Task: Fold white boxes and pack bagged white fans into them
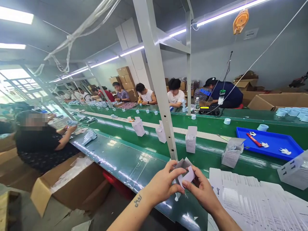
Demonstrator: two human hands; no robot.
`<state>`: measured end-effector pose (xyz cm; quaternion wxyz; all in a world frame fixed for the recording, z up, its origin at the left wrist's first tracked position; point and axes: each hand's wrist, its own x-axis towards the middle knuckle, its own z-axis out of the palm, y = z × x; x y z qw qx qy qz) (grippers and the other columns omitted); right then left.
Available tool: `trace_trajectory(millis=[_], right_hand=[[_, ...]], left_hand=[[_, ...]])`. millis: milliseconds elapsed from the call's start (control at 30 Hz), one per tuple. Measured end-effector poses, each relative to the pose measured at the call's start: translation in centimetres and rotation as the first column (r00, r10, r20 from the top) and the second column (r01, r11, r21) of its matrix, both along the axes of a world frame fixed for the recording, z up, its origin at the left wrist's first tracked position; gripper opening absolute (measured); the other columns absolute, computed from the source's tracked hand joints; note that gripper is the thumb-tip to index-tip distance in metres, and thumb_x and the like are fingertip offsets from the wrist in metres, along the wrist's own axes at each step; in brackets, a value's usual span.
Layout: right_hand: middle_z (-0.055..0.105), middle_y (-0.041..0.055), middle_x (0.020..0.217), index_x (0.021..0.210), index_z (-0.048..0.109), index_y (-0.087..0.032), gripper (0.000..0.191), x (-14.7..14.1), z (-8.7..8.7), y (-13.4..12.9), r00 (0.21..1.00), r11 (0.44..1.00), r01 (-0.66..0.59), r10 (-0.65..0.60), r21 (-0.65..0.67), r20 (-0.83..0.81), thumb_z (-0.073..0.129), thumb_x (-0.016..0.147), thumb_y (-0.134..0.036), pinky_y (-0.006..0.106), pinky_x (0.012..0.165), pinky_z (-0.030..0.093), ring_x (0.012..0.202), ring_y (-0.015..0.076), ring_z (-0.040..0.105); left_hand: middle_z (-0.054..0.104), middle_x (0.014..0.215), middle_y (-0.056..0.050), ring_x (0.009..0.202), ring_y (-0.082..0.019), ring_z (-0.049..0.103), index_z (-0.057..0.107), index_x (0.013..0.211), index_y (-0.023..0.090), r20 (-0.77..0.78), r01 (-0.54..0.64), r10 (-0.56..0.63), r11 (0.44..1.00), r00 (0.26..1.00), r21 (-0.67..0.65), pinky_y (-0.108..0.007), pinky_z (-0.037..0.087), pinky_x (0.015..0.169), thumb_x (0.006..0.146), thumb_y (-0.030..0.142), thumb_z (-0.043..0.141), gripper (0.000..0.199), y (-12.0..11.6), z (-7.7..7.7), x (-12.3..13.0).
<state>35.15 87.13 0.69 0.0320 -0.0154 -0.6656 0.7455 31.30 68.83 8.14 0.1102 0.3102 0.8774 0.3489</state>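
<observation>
**Nothing legible in this view;**
print on the stacked leaflets (255, 205) and white cartons (232, 153) is too small to read; the wall sign (251, 33) is blurred; the yellow label (204, 107) on the black device (209, 111) shows no clear characters; the dark tattoo (137, 201) on the left forearm (127, 215) cannot be made out.

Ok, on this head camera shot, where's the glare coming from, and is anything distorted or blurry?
In the head view, the ceiling strip lights throw long bright streaks along the green conveyor belt, the window at far left is blown out to white, the wide lens makes the white steel upright lean sharply, and the left hand, right hand and white card stay fairly sharp.
</observation>
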Motion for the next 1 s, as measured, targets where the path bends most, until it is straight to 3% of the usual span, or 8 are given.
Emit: trace_trajectory(millis=[133,333,500,667,733,833,933,1000], right_hand=[[0.061,0.0109,0.122,0.097,0.065,-0.021,0.033,0.1,2.1,0.7,0.996,0.996,-0.003,0.011,0.094,-0.089,0.070,0.076,-0.046,0.039,0.099,0.047,0.112,0.0265,0.058],[0.050,0.0074,0.137,0.083,0.054,-0.024,0.037,0.3,4.3,0.1,0.991,0.988,-0.124,0.118,-0.096,-0.062,0.073,0.072,-0.053,0.035,0.087,0.049,0.108,0.0238,0.057],[0.061,-0.0014,0.089,0.078,0.044,-0.024,0.038,1.3,5.4,-1.1,0.992,0.978,-0.127,0.123,-0.166,-0.035,0.072,0.075,-0.048,0.026,0.064,0.044,0.073,0.0145,0.053],[0.060,0.0084,0.124,0.098,0.051,-0.024,0.040,2.5,5.4,-2.0,0.997,0.997,0.065,-0.063,-0.042,0.037,0.070,0.074,-0.050,0.038,0.088,0.045,0.102,0.0234,0.058],[0.051,0.0099,0.137,0.125,0.041,-0.029,0.066,2.6,5.8,-1.6,0.995,0.996,0.092,-0.091,-0.016,0.049,0.073,0.070,-0.045,0.040,0.092,0.045,0.109,0.0238,0.057],[0.060,0.0076,0.124,0.136,0.038,-0.028,0.082,1.8,6.5,-0.6,0.974,0.990,-0.103,0.120,-0.097,0.190,0.076,0.063,-0.036,0.036,0.083,0.047,0.095,0.0211,0.062],[0.067,0.0004,0.080,0.102,0.065,-0.018,0.045,0.6,6.5,-0.2,0.849,0.891,-0.352,0.433,-0.288,0.302,0.074,0.061,-0.032,0.027,0.062,0.042,0.066,0.0149,0.057],[0.064,-0.0021,0.067,0.088,0.068,-0.017,0.033,0.3,6.0,-0.6,0.849,0.895,-0.331,0.420,-0.298,0.320,0.073,0.063,-0.036,0.024,0.054,0.035,0.056,0.0120,0.051]], left_hand=[[0.060,0.104,-0.005,0.082,-0.021,0.062,0.067,0.087,0.019,-0.149,0.028,-0.068,0.966,0.987,-0.258,-0.028,0.048,0.071,0.065,0.046,0.083,0.038,-0.1,2.7,-0.2],[0.060,0.082,0.001,0.078,-0.015,0.057,0.061,0.066,0.018,-0.159,-0.006,0.011,0.999,0.987,0.034,-0.022,0.042,0.065,0.064,0.042,0.084,0.034,-0.3,3.9,1.4],[0.057,0.079,0.001,0.076,-0.014,0.054,0.059,0.062,0.017,0.034,-0.034,0.027,0.978,0.999,0.206,-0.023,0.041,0.067,0.077,0.039,0.072,0.030,-0.1,5.2,2.9],[0.044,0.061,0.004,0.057,-0.009,0.042,0.041,0.050,0.017,-0.050,-0.253,0.262,0.958,0.964,0.136,-0.022,0.028,0.054,0.079,0.029,0.067,0.040,-0.5,3.6,3.8],[0.044,0.060,0.004,0.057,-0.009,0.042,0.041,0.051,0.017,-0.101,-0.233,0.251,0.959,0.963,0.159,-0.022,0.027,0.054,0.079,0.032,0.069,0.042,-0.5,3.0,4.1],[0.048,0.063,0.004,0.060,-0.010,0.044,0.045,0.056,0.017,-0.161,-0.126,0.154,0.977,0.975,0.172,-0.022,0.029,0.055,0.077,0.043,0.074,0.044,-0.5,2.6,4.3],[0.045,0.060,0.005,0.058,-0.010,0.042,0.043,0.057,0.018,-0.243,-0.112,0.136,0.988,0.960,0.109,-0.024,0.027,0.055,0.069,0.050,0.079,0.049,-0.4,2.8,4.6],[0.045,0.060,0.006,0.059,-0.010,0.042,0.043,0.058,0.018,-0.239,-0.119,0.137,0.989,0.961,0.088,-0.024,0.028,0.055,0.065,0.051,0.081,0.051,-0.5,2.9,4.8]])
